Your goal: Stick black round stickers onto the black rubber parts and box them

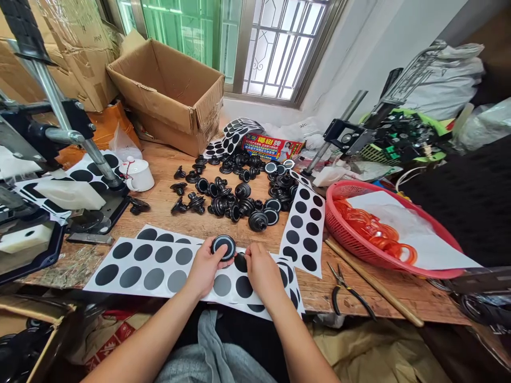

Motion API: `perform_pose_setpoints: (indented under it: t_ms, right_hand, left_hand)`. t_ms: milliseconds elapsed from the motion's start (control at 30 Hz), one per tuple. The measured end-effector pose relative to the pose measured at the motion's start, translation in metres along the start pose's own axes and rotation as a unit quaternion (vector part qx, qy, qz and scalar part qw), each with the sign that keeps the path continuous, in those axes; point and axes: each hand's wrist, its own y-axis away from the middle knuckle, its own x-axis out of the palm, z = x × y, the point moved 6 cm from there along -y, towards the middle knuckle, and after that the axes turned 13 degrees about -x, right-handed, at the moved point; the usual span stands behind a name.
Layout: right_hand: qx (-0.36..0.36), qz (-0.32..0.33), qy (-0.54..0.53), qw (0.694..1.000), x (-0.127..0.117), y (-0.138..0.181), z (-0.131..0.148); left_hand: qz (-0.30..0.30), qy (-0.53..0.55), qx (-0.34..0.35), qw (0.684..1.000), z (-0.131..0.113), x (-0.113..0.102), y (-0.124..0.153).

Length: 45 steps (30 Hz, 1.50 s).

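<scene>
My left hand (204, 270) is closed round a black round plastic part (223, 249), its flat face with a pale ring turned up and my thumb on it. Close beside it, my right hand (262, 271) has its fingertips pinched at the edge of a black round sticker (240, 263). Whether that sticker is fully off its backing is hard to see. Both hands are over a white sticker sheet (149, 266) with rows of black discs, lying on other such sheets. Beyond my hands lies a loose pile of black stepped plastic parts (244, 190).
Right of the pile lies another sticker sheet (302, 226). Further right are a red basket (331, 213) with orange rings, pliers (346, 290) and a wooden stick (375, 282). Hand presses (90, 143) stand at the left, near a white lidded cup (139, 175). A cardboard box (159, 111) is behind.
</scene>
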Motion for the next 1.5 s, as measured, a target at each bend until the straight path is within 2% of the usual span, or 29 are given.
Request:
perform_pose_setpoints:
  t_ms: [233, 300, 367, 433, 467, 533, 567, 600, 700, 800, 933, 1167, 1500]
  right_hand:
    - [-0.017, -0.016, -0.013, 1.000, 0.006, 0.010, 0.004]
    - [-0.035, -0.037, -0.072, 0.996, 0.004, 0.014, 0.001]
    - [-0.051, -0.049, -0.187, 0.980, -0.001, 0.018, -0.005]
    - [-0.040, -0.067, -0.360, 0.930, -0.010, 0.024, -0.018]
    - [-0.018, -0.087, -0.454, 0.887, -0.017, 0.026, -0.026]
    - [0.041, -0.179, -0.601, 0.778, -0.035, 0.032, -0.045]
    - [0.072, -0.211, -0.637, 0.738, -0.042, 0.034, -0.050]
    - [0.100, -0.226, -0.655, 0.714, -0.047, 0.036, -0.052]
    - [0.149, -0.180, -0.660, 0.714, -0.052, 0.036, -0.032]
    - [0.141, -0.156, -0.679, 0.703, -0.051, 0.032, 0.001]
    - [0.136, -0.150, -0.703, 0.682, -0.047, 0.029, 0.027]
    - [0.138, -0.163, -0.714, 0.667, -0.046, 0.028, 0.035]
    - [0.155, -0.175, -0.701, 0.673, -0.044, 0.029, 0.037]
  left_hand:
    - [0.002, 0.008, 0.000, 1.000, 0.000, -0.001, 0.000]
    - [0.004, 0.012, 0.001, 1.000, 0.000, 0.000, 0.000]
    - [0.006, 0.016, 0.005, 1.000, 0.000, -0.001, -0.001]
    - [0.005, 0.016, 0.009, 1.000, 0.000, -0.001, -0.002]
    - [0.005, 0.016, 0.009, 1.000, -0.001, -0.001, -0.002]
    - [0.008, 0.015, 0.007, 1.000, -0.005, 0.000, -0.001]
    - [0.012, 0.016, 0.004, 1.000, -0.007, 0.002, 0.002]
    - [0.020, 0.018, -0.001, 1.000, -0.010, 0.006, 0.005]
    - [0.074, 0.027, -0.023, 0.997, -0.018, 0.023, 0.026]
    - [0.130, 0.016, -0.043, 0.990, -0.022, 0.039, 0.051]
    - [0.157, 0.011, -0.042, 0.987, -0.024, 0.044, 0.072]
    - [0.146, 0.016, -0.029, 0.989, -0.025, 0.042, 0.078]
    - [0.151, 0.013, -0.022, 0.988, -0.027, 0.043, 0.080]
